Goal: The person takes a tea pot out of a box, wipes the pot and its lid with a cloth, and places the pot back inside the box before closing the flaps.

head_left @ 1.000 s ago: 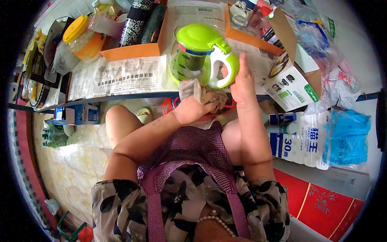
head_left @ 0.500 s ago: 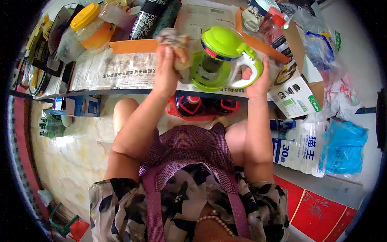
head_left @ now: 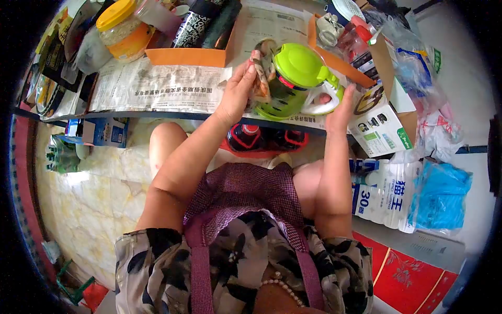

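Note:
A pitcher with a bright green lid (head_left: 299, 64) and a white-and-green handle stands at the front of the newspaper-covered shelf. My right hand (head_left: 337, 107) grips its handle from the right. In my left hand (head_left: 239, 91) is a crumpled patterned cloth (head_left: 261, 78), pressed to the pitcher's left side. The fingers of that hand are bent around the cloth. Part of the pitcher's clear body is hidden behind the cloth.
An orange box (head_left: 186, 56) with dark patterned bottles lies behind my left hand, and a yellow-lidded jar (head_left: 123, 36) stands left of it. At right are a white printed carton (head_left: 380, 123) and plastic bags. Dark bottles in red wrap (head_left: 246, 137) sit below the shelf.
My left hand has moved right with the cloth, from beside the pitcher onto its side. The pitcher has shifted slightly right and tilted a little, with my right hand still at its handle.

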